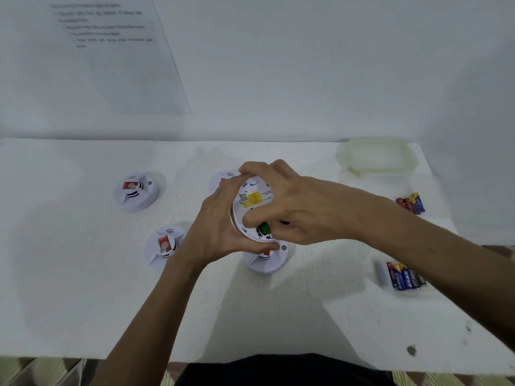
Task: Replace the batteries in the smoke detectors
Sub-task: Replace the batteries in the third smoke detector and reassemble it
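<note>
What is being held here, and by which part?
A smoke detector, its back side toward the camera. The left hand grips its left rim. The right hand curls over its top rim, with the thumb on the back.

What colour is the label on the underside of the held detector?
Yellow label on the white underside of the detector; the head view shows it best.
</note>
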{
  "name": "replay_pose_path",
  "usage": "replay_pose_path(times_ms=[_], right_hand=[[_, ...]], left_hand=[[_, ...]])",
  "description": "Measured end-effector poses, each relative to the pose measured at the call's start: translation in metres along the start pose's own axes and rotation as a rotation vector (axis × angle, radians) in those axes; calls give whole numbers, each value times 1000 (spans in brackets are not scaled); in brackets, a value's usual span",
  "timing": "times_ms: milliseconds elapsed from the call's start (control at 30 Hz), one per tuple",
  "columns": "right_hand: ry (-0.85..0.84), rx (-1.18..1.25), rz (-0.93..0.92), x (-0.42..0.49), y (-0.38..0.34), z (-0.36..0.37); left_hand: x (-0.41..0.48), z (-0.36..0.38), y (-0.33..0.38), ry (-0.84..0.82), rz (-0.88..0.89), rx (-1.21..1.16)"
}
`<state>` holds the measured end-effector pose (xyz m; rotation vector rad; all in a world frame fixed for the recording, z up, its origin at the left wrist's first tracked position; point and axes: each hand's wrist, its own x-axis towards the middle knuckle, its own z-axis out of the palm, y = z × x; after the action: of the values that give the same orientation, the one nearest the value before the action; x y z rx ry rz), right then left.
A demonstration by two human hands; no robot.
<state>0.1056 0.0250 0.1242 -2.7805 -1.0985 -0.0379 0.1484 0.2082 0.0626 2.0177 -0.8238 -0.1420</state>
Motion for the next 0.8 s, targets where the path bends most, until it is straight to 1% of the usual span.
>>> replay_pose_path(times_ms=[133, 200, 300, 433, 567, 633, 700, 800], right_hand=[[-31, 25, -31, -2, 8, -11], [-3, 66, -40, -5, 14, -15], [82, 78, -45, -9, 15, -13], [274, 66, -31, -14, 15, -2], [411, 345, 117, -21, 9, 7], [474, 423, 169, -24, 7, 9], [494, 405, 159, -24, 5, 9], [445, 312, 69, -22, 4, 13]], left_hand=[[-2, -2, -2, -20, 25, 9], [-2, -2, -4, -27, 30, 16], [-1, -2, -2, -25, 32, -6], [-1, -1, -3, -10, 22, -6], [0, -4, -2, 15, 33, 7], [0, -5, -3, 21, 31, 14], [1, -5, -4, 19, 31, 16], [0, -4, -6, 13, 30, -10]])
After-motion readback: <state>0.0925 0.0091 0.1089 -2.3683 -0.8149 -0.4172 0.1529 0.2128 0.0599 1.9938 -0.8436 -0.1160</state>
